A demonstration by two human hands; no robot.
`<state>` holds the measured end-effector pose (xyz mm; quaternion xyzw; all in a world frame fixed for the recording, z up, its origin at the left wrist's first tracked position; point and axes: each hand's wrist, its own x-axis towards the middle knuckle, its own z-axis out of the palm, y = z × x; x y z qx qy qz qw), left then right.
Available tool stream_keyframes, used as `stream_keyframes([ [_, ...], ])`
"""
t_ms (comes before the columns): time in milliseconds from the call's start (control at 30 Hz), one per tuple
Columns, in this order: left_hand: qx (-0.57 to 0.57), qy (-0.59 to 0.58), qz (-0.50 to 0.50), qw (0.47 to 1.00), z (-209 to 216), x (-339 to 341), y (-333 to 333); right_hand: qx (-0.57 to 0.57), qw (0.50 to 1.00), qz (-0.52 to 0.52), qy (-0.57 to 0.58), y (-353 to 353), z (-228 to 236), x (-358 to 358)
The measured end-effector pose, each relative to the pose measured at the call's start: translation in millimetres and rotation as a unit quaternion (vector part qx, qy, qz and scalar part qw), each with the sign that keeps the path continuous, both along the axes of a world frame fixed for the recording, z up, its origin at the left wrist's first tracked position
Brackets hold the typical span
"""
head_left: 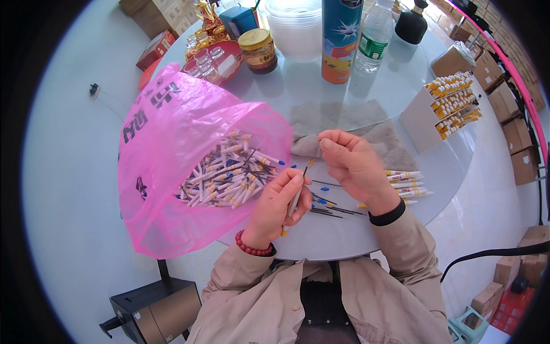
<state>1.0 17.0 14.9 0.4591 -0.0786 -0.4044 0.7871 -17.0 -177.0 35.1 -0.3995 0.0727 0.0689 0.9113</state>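
Note:
My left hand, with a red bead bracelet on its wrist, grips a white pen barrel. A thin dark refill with a yellowish end stands up out of its fingers. Up and to the right, my right hand is closed in a pinch; whatever its fingertips hold is too small to make out. Left of both hands, a pink plastic bag lies open with a heap of white pen parts in its mouth. Dark refills and small blue pieces lie between and below the hands.
White pens lie right of my right wrist. A grey cloth is behind it, and a white box of yellow-and-white pens stands at the right. Jar, tubs, spray can and water bottle line the back.

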Motion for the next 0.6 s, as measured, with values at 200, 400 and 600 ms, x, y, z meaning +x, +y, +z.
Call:
stream_keyframes([
  [200, 0.006, -0.008, -0.009, 1.0, 2.2, -1.4, 0.2, 0.024, 1.0, 0.003, -0.008, 3.6, -4.4, 0.7],
  [400, 0.008, -0.007, -0.012, 1.0, 1.9, -1.9, -0.3, -0.002, 0.999, 0.039, -0.014, 8.4, -3.4, -0.1],
  [600, 0.002, -0.009, -0.012, 1.0, 1.8, -1.9, 0.1, -0.003, 0.999, 0.04, -0.017, 9.1, -3.5, -0.2],
])
